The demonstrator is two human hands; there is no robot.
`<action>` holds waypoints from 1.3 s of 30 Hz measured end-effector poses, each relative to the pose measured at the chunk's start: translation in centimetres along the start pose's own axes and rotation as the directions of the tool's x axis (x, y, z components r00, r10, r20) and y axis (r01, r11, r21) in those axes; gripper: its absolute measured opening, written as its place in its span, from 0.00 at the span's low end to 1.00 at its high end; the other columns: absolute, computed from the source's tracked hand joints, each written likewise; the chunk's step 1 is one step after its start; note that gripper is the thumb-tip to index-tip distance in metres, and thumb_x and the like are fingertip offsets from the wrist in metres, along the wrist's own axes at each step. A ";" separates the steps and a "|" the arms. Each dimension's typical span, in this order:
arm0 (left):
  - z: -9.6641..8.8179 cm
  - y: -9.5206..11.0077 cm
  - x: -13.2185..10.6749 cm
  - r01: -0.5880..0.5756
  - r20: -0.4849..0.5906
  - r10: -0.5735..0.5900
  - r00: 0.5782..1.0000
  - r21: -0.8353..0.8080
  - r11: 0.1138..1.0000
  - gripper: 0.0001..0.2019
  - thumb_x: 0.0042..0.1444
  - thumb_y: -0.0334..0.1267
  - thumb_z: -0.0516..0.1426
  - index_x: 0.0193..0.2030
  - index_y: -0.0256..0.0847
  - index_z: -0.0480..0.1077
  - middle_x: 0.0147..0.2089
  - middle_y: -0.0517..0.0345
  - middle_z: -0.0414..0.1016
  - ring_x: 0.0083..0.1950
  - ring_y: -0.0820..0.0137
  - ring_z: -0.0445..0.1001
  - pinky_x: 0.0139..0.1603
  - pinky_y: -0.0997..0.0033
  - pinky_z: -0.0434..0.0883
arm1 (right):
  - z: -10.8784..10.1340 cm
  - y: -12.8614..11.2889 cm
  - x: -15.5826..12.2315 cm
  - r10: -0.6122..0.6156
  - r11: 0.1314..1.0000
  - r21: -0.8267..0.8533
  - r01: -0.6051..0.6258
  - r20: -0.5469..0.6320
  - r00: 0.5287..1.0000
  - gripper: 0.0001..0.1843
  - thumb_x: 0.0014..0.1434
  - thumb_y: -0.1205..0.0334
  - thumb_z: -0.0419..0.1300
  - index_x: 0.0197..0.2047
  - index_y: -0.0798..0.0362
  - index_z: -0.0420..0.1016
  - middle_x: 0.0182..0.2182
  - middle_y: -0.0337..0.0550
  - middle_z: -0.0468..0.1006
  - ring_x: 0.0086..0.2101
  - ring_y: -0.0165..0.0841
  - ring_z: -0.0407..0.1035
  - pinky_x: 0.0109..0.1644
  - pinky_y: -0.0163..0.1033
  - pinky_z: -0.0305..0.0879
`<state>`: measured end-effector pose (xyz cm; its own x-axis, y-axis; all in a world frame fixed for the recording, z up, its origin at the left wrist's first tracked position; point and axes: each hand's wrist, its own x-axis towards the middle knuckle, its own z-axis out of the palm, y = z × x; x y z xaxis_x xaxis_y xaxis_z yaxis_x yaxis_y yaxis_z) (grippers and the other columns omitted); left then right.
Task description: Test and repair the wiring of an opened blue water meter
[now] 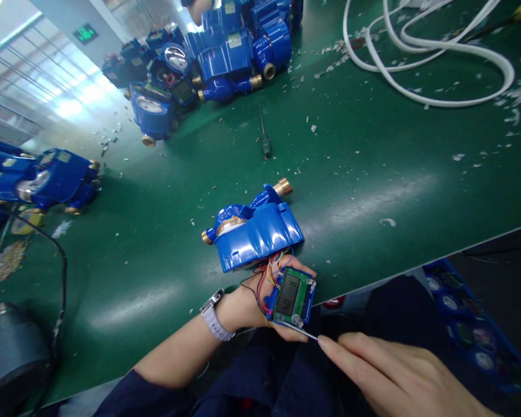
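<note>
Just on the near side of the blue water meter, the left hand grips an LCD circuit module; farther from the meter, the right hand grips a thin metal shaft at the module's edge.

The blue casing looks glossy plastic, its end fitting metal, the tabletop smooth.

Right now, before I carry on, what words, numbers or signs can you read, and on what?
Screen on the board in the left hand: sideways characters, possibly "R-" and "EN"; not certain.
Green sign at upper left: pale marks, too blurred to read.
Meter labels: too small and blurred.
Meter dials: too blurred.
I can read nothing else.
</note>
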<state>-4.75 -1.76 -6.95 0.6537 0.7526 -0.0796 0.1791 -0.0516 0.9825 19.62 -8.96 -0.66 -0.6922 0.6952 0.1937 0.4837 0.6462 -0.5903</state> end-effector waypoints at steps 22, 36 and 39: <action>0.3 1.6 0.3 0.029 -0.014 -0.030 0.999 -0.072 0.997 0.41 0.34 0.44 0.72 0.56 0.43 0.64 0.50 0.50 0.75 0.50 0.59 0.75 0.53 0.61 0.72 | 0.7 -0.5 1.8 0.002 0.966 -0.255 0.049 0.197 0.980 0.48 0.44 0.82 0.45 0.71 0.55 0.50 0.24 0.34 0.71 0.17 0.31 0.66 0.20 0.35 0.60; 1.8 0.8 0.0 0.060 -0.210 -0.080 0.974 -0.103 0.993 0.43 0.28 0.48 0.74 0.54 0.43 0.67 0.53 0.48 0.73 0.50 0.57 0.74 0.53 0.58 0.71 | 1.9 -0.5 0.6 0.000 0.959 -0.278 0.050 0.179 0.984 0.45 0.52 0.81 0.45 0.73 0.60 0.42 0.23 0.32 0.68 0.16 0.29 0.66 0.16 0.33 0.59; 1.9 0.9 0.2 0.043 -0.235 -0.070 0.969 -0.116 0.992 0.45 0.25 0.48 0.75 0.55 0.43 0.67 0.52 0.48 0.73 0.48 0.58 0.74 0.51 0.59 0.72 | 1.5 -0.5 0.8 0.034 0.978 -0.211 0.005 0.185 0.982 0.46 0.50 0.81 0.46 0.72 0.58 0.45 0.24 0.34 0.71 0.18 0.30 0.68 0.20 0.32 0.62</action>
<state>-3.10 -2.88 -6.42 0.4485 0.8875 -0.1059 0.1201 0.0576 0.9911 18.05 -9.21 -1.39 -0.7622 0.6468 0.0252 0.5819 0.7018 -0.4109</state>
